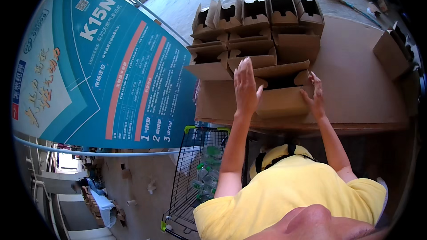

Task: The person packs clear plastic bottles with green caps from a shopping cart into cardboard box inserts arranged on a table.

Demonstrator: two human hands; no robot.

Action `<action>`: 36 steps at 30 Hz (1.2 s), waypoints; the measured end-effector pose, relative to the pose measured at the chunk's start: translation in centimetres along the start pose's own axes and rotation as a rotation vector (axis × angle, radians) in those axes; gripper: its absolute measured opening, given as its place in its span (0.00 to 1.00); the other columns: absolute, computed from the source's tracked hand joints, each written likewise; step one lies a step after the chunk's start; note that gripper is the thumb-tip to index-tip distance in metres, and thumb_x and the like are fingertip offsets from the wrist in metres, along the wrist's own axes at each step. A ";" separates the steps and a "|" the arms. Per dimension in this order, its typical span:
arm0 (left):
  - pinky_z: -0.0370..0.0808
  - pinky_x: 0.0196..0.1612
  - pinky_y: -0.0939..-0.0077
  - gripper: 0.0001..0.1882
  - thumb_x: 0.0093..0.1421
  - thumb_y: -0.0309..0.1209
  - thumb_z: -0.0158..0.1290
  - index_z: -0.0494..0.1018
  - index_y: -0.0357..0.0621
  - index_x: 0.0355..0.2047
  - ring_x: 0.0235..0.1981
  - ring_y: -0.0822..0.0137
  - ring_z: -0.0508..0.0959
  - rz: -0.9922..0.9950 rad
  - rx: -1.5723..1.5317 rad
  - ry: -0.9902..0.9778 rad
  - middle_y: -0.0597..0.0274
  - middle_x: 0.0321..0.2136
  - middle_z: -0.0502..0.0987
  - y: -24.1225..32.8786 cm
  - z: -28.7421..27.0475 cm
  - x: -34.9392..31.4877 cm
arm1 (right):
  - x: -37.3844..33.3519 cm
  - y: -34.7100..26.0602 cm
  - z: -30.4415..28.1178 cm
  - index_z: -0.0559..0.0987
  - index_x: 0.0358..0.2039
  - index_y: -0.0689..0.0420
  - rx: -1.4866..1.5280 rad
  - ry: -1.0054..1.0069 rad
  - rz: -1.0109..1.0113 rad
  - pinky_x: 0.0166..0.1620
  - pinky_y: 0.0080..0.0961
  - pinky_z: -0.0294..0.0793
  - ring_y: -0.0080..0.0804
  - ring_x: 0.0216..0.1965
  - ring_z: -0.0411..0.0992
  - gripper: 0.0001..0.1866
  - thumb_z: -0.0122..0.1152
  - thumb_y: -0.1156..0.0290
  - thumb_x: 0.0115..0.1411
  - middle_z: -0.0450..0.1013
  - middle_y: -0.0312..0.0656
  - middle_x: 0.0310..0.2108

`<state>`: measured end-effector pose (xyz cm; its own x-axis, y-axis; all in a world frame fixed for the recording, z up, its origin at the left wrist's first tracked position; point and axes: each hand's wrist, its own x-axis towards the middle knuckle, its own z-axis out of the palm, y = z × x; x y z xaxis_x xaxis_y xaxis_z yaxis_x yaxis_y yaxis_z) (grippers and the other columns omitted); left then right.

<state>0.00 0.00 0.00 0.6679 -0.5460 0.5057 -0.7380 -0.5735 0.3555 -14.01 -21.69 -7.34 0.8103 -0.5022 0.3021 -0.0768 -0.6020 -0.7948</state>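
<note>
A brown cardboard box with its top flaps up stands at the near edge of a cardboard-covered table. My left hand is at its left end, fingers straight and together, palm toward the box and thumb out to the side. At the right end, my right hand has its thumb on the front wall and its fingers bent around the corner by the flap. The inside of this box is dark. Just beyond it, several similar open boxes stand packed in rows.
Flat cardboard covers the table. Another open box sits at the right edge. A tall blue printed banner stands on the left. Below it is a black wire cart with clear plastic bottles. A person is far off at lower left.
</note>
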 end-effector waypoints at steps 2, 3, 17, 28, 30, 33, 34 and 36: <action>0.58 0.63 0.60 0.44 0.47 0.27 0.63 0.53 0.39 0.63 0.58 0.51 0.63 0.125 0.011 -0.063 0.47 0.58 0.63 -0.1 0.7 1.7 | 0.1 0.1 -0.4 0.57 0.64 0.57 0.068 0.106 -0.008 0.62 0.33 0.56 0.41 0.63 0.57 0.40 0.64 0.59 0.55 0.57 0.50 0.63; 0.61 0.61 0.59 0.36 0.46 0.27 0.64 0.63 0.36 0.56 0.57 0.51 0.66 0.169 -0.097 -0.200 0.45 0.54 0.67 -1.0 0.8 1.8 | -0.7 -0.1 0.2 0.58 0.63 0.58 0.082 0.120 0.050 0.61 0.33 0.58 0.42 0.62 0.59 0.39 0.64 0.58 0.55 0.60 0.51 0.60; 0.59 0.59 0.42 0.65 0.30 0.51 0.69 0.44 0.59 0.67 0.65 0.32 0.41 0.200 0.075 -0.830 0.36 0.64 0.42 -2.8 0.6 0.5 | -0.2 -2.5 -3.4 0.62 0.61 0.58 0.076 -0.516 0.698 0.49 0.45 0.73 0.48 0.54 0.67 0.47 0.51 0.33 0.53 0.65 0.52 0.57; 0.63 0.56 0.42 0.63 0.31 0.43 0.70 0.46 0.61 0.66 0.62 0.33 0.51 0.290 0.014 -0.734 0.34 0.61 0.48 -4.4 0.3 -1.0 | -2.1 -0.2 -1.7 0.64 0.59 0.56 0.693 -0.575 0.865 0.50 0.41 0.75 0.44 0.51 0.68 0.36 0.54 0.45 0.59 0.64 0.42 0.57; 0.64 0.56 0.44 0.63 0.31 0.42 0.71 0.46 0.61 0.66 0.62 0.34 0.51 0.286 0.024 -0.761 0.35 0.61 0.49 -5.9 -1.1 -1.1 | -2.6 -3.4 -0.6 0.63 0.60 0.59 0.583 -0.555 0.920 0.51 0.38 0.75 0.44 0.51 0.69 0.38 0.54 0.44 0.58 0.62 0.42 0.58; 0.64 0.56 0.46 0.63 0.30 0.42 0.71 0.47 0.61 0.66 0.62 0.35 0.52 0.289 0.061 -0.781 0.36 0.61 0.50 -9.3 -3.9 -1.3 | -3.0 -3.9 3.2 0.60 0.61 0.59 0.706 -0.645 0.905 0.51 0.37 0.74 0.44 0.50 0.69 0.41 0.55 0.43 0.57 0.61 0.45 0.58; 0.64 0.56 0.47 0.63 0.30 0.41 0.71 0.47 0.61 0.66 0.62 0.35 0.52 0.286 0.064 -0.780 0.37 0.61 0.50 -10.8 -4.8 -1.3 | -2.9 -4.9 4.5 0.57 0.63 0.59 0.676 -0.658 0.927 0.52 0.35 0.73 0.44 0.50 0.69 0.43 0.55 0.42 0.57 0.58 0.46 0.60; 0.64 0.57 0.48 0.64 0.29 0.40 0.71 0.47 0.62 0.66 0.61 0.35 0.53 0.268 0.083 -0.766 0.38 0.61 0.51 -14.0 -6.8 -1.3 | -2.7 -4.0 9.2 0.58 0.62 0.59 0.676 -0.696 0.808 0.53 0.36 0.72 0.43 0.54 0.66 0.40 0.53 0.44 0.58 0.58 0.46 0.60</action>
<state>8.77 12.88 -0.27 0.3720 -0.9201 -0.1229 -0.8928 -0.3909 0.2237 -10.54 -12.20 -9.81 0.8205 -0.0220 -0.5712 -0.5463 0.2638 -0.7950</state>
